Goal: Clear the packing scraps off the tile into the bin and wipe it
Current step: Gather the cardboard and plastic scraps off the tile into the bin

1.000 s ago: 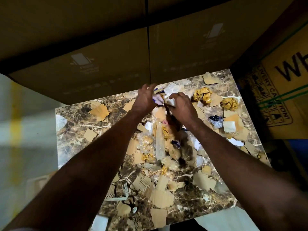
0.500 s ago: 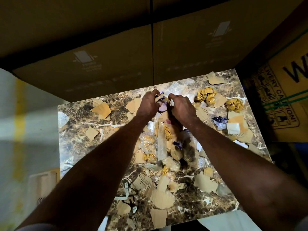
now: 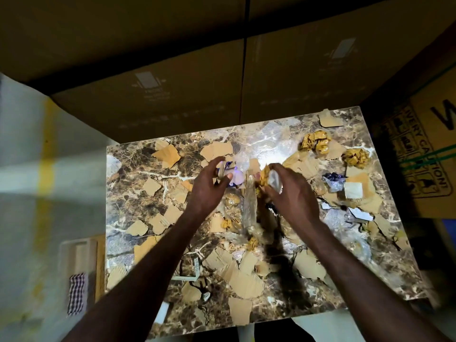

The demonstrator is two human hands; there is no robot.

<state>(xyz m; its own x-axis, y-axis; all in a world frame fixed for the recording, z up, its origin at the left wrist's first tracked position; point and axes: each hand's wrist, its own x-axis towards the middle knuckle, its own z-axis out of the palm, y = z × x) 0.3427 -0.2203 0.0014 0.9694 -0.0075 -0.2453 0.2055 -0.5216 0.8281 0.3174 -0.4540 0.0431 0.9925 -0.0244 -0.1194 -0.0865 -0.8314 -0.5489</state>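
1. Head view is showing the brown marble tile point(image 3: 138, 201) lying flat, cardboard scraps point(image 3: 243, 277) and clear plastic wrap scattered across most of it.
2. Left hand point(image 3: 209, 186) is hovering over the tile's middle, fingers curling around a small bundle of scraps point(image 3: 225, 172).
3. Right hand point(image 3: 288, 191) is gripping clear plastic and yellow crumpled paper point(image 3: 270, 177).
4. Yellow paper wads point(image 3: 315, 141) are sitting near the far right corner.
5. Big cardboard boxes point(image 3: 172, 90) are standing behind the tile; a checkered cloth point(image 3: 77, 293) is lying left of it.

Dim room, cardboard boxes point(image 3: 172, 77) stacked behind.
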